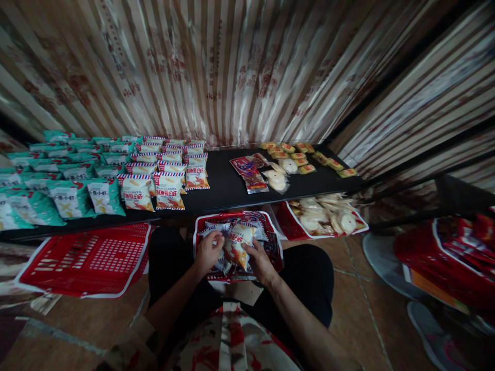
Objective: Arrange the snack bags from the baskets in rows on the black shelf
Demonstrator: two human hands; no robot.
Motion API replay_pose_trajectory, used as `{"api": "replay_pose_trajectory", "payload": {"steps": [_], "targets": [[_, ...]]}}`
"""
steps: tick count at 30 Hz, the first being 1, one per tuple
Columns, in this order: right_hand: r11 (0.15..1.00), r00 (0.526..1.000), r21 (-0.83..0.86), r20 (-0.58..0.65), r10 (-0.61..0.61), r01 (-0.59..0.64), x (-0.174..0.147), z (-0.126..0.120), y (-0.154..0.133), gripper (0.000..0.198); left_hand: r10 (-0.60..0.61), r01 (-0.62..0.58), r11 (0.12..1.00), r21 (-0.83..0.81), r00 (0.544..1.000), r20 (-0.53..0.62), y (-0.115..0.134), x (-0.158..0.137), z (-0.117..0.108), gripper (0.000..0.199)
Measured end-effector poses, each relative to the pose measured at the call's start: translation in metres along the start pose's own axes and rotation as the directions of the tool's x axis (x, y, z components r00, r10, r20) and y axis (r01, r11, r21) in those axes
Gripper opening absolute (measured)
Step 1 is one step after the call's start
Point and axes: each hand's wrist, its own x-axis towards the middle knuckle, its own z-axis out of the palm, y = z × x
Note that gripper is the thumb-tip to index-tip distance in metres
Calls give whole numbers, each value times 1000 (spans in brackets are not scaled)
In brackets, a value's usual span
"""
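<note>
A white and yellow snack bag [237,243] with red lettering is held over a red basket [281,257] between my knees. My right hand [260,262] grips its right edge, thumb on the front. My left hand [209,253] is closed at the bag's left side, its fingers curled in; what they pinch, if anything, is hidden. More packets [260,226] with striped edges lie in the basket below. On the black shelf [216,198] ahead, rows of matching white bags [169,189] stand upright beside rows of teal snack bags [105,196].
Right on the shelf lie red packets [255,180], pale round packs [277,178] and small yellow packs [305,168]. A tilted red basket [112,257] is at left. Another basket [288,232] holds pale packs; a fuller one [417,242] stands far right, near a slipper [433,330].
</note>
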Motion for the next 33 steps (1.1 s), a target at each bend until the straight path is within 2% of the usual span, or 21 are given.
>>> {"api": "replay_pose_trajectory", "payload": {"steps": [2, 5, 7, 9, 15, 19, 26, 30, 33], "targets": [[997, 998, 60, 53, 36, -40, -2, 2, -10, 48, -26, 29, 997, -65, 999, 48, -6, 1, -1, 29], [990, 991, 118, 117, 65, -79, -3, 8, -22, 46, -27, 60, 983, -176, 983, 182, -6, -2, -3, 35], [991, 988, 112, 142, 63, -80, -3, 12, -27, 46, -11, 80, 966, -246, 963, 269, -2, -6, -5, 38], [995, 987, 70, 154, 56, -67, -1, 15, -30, 46, 2, 93, 949, -300, 953, 302, 2, -9, -7, 40], [999, 978, 3, 202, -43, 43, 3, 21, -33, 48, 0, 53, 941, -335, 988, 157, 6, -4, -13, 29], [978, 972, -148, 205, -115, 147, 2, 28, -38, 50, 9, 6, 955, -298, 999, 48, 4, 3, -17, 23], [950, 975, -259, 179, -131, 175, 18, 41, -47, 44, 61, -72, 972, -225, 997, -54, 4, 13, -25, 24], [957, 970, -216, 189, -153, 193, 36, 51, -59, 43, 62, -73, 995, -73, 988, -144, 16, 19, -37, 29], [956, 970, -209, 174, -171, 206, 53, 64, -70, 45, 115, -104, 993, 56, 962, -248, 30, 22, -48, 32]]}}
